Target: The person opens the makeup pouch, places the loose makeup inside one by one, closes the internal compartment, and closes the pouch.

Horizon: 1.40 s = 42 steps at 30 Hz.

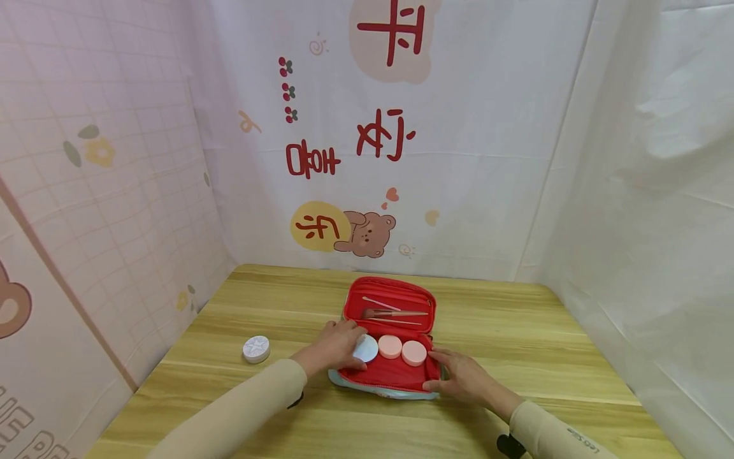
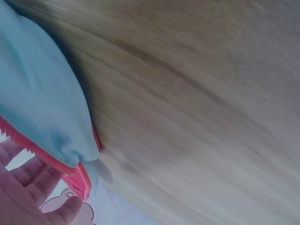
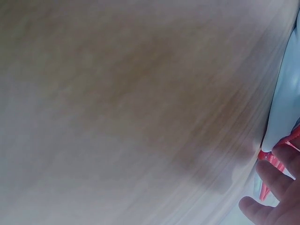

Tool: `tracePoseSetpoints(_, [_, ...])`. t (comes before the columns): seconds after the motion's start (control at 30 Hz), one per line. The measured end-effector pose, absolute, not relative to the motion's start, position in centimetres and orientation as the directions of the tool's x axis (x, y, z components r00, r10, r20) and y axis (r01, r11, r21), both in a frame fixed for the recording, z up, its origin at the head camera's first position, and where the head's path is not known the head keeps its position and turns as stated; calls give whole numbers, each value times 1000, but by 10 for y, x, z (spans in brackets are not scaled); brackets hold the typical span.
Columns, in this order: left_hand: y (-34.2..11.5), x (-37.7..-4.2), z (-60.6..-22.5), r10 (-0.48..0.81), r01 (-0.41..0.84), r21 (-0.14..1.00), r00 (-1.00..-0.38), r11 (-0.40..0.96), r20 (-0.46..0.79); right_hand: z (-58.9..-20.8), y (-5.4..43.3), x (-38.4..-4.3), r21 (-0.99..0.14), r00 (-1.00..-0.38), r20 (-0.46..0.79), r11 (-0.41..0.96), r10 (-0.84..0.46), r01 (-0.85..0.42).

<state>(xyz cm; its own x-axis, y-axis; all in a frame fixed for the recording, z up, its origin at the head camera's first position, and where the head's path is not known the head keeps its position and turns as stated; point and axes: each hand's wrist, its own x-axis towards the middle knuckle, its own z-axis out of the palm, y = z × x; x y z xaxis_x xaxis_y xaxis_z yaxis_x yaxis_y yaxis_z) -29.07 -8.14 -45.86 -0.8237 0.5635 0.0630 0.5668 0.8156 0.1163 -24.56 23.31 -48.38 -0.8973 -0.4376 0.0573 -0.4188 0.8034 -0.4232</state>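
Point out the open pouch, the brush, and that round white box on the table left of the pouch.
Open pouch [image 1: 390, 376]: head view, on its bare red lining.
Brush [image 1: 401, 313]: head view, on its handle.
Round white box [image 1: 256, 348]: head view, on its patterned top.

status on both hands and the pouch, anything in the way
Left hand at pale-blue round container. Right hand at right edge of pouch. Pouch open. Nothing visibly blocking.

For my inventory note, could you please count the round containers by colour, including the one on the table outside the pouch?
Pink round containers: 2
Pale blue round container: 1
White star-topped round container: 1
Total: 4
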Motion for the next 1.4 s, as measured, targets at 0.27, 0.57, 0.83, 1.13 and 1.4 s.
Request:
tracePoseSetpoints(0.27, [-97, -292, -452, 543, 547, 230, -835, 805, 85, -483, 233, -244, -413, -894, 66, 804, -443, -429])
tracePoseSetpoints(0.57, [-126, -294, -450, 520, 533, 279, -845, 799, 122, -484, 235, -244, -406, -890, 70, 802, -450, -437])
tracePoseSetpoints(0.83, [-163, -294, -443, 447, 473, 322, -881, 820, 155, -485, 233, -245, -422, -895, 56, 802, -443, -424])
tracePoseSetpoints(1.13, [-212, -285, -439, 368, 409, 393, -912, 824, 180, -486, 231, -246, -428, -903, 39, 809, -429, -403])
tracePoseSetpoints(1.4, [-246, -274, -442, 333, 364, 434, -931, 824, 148, -487, 231, -245, -425, -905, 29, 815, -424, -395])
